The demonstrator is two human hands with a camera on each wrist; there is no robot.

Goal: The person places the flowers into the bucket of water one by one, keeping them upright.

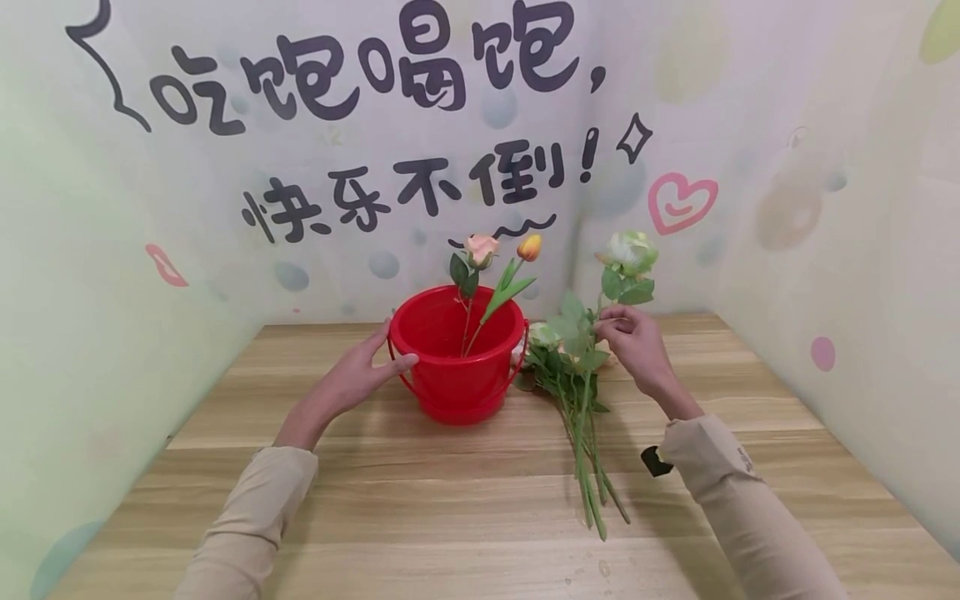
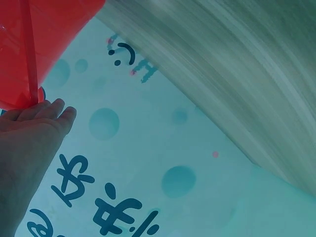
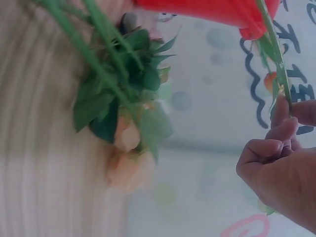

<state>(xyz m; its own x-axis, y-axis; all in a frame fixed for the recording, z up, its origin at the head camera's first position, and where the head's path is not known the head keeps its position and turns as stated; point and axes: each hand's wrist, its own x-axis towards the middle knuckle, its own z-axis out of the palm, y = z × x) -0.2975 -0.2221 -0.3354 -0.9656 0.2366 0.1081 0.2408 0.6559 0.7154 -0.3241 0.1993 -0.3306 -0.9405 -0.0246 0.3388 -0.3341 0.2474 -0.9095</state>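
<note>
A red bucket (image 1: 467,385) stands on the table with a pink rose (image 1: 481,250) and an orange-yellow tulip (image 1: 529,247) leaning in it. My left hand (image 1: 358,375) rests against the bucket's left side, thumb towards the front and fingers around the far side. In the left wrist view its fingers (image 2: 58,111) look fairly straight against the red wall. Between thumb and fingertips, my right hand (image 1: 636,343) pinches the stem of a pale green-white flower (image 1: 628,252), held upright above the other flowers. The right wrist view shows the pinched green stem (image 3: 276,47) closely.
A bunch of flowers with long green stems (image 1: 588,467) lies right of the bucket. Its peach blooms (image 3: 131,170) show in the right wrist view. The wooden table (image 1: 420,517) meets a wall (image 1: 345,283) with printed lettering behind the bucket. Small wet-looking spots mark the table's front.
</note>
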